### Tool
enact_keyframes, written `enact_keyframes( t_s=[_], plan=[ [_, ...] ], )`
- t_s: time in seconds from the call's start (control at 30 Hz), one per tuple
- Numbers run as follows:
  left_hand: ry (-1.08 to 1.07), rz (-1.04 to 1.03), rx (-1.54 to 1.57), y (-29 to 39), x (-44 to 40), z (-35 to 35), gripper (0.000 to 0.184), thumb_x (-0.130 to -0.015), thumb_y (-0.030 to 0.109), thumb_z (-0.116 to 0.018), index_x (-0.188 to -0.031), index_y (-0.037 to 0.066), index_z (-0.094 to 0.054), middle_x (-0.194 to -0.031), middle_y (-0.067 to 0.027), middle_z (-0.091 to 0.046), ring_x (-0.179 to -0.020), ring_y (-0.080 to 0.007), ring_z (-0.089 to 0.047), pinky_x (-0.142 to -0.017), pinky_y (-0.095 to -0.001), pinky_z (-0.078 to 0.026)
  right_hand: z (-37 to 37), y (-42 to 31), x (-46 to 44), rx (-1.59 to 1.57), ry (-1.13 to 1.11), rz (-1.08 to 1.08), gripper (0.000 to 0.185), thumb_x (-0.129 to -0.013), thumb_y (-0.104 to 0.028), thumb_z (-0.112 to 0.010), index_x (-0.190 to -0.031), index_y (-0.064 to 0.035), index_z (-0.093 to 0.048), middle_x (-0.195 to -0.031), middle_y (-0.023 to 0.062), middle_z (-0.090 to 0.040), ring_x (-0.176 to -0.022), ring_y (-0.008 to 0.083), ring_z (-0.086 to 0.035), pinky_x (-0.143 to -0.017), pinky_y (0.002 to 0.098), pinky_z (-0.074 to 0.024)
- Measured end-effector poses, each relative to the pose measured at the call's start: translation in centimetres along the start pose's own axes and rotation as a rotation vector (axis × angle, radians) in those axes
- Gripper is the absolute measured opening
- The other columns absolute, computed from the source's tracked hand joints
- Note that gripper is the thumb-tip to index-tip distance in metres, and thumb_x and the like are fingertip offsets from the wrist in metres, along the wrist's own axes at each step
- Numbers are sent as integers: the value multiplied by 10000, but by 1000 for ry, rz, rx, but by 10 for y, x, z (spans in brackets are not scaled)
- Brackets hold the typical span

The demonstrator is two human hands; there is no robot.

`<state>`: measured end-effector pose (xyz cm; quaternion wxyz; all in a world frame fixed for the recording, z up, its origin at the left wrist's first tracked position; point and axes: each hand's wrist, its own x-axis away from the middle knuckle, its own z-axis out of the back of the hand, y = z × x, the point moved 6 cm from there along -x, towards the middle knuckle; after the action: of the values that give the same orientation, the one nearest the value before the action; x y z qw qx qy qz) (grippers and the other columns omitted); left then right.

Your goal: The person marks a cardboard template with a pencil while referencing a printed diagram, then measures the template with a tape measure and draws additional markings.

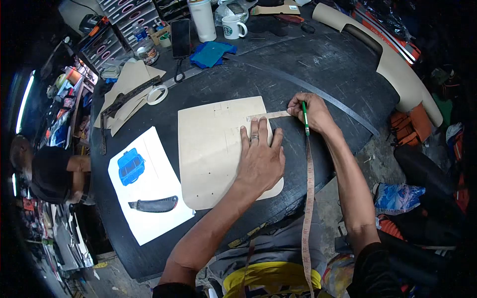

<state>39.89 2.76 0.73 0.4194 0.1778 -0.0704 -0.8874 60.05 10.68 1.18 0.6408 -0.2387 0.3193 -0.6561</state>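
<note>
On the table lies a tan cardboard piece with rounded near corners, small dots and faint pencil lines. My left hand rests flat on its right half, fingers spread, the fingertips at the end of a tape measure. From there the tape runs right, past the cardboard's edge, into my right hand. That hand is closed on the tape and also has a green pencil between its fingers. Below it, the rest of the tape hangs down over the table's front edge towards my lap.
Left of the cardboard, a box cutter lies on a white sheet with a blue bag picture. A long metal ruler, tape roll, phone, mug and tumbler are farther back. Another person is at left.
</note>
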Motion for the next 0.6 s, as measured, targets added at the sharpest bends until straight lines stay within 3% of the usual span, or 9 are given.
enact_keyframes(
  t_s=[0.1,0.2,0.6],
  plan=[
    [-3,1,1,0,0,-1,528,-1053,281,-536,-1508,13,-519,-1599,-346,-354,-1551,-531,-299,-1256,-712,-206,0,1,-1,-15,3,-2,100,-831,-16,-792,-926,-12,-761,-812,95,-740,-781,177,-707,-749,352,-556],
    [-9,1,9,1,0,0,528,-1056,292,-537,-1505,14,-523,-1601,-344,-354,-1551,-537,-294,-1258,-709,-203,-1,1,-1,-39,11,22,90,-863,-1,-815,-912,12,-741,-755,18,-661,-733,89,-599,-692,290,-510],
    [9,6,-2,1,-1,2,523,-1058,312,-539,-1506,43,-537,-1593,-342,-367,-1537,-555,-304,-1260,-702,-203,0,-3,2,-41,16,18,74,-867,9,-813,-879,8,-740,-770,-9,-646,-737,69,-575,-698,268,-494]
  ],
)
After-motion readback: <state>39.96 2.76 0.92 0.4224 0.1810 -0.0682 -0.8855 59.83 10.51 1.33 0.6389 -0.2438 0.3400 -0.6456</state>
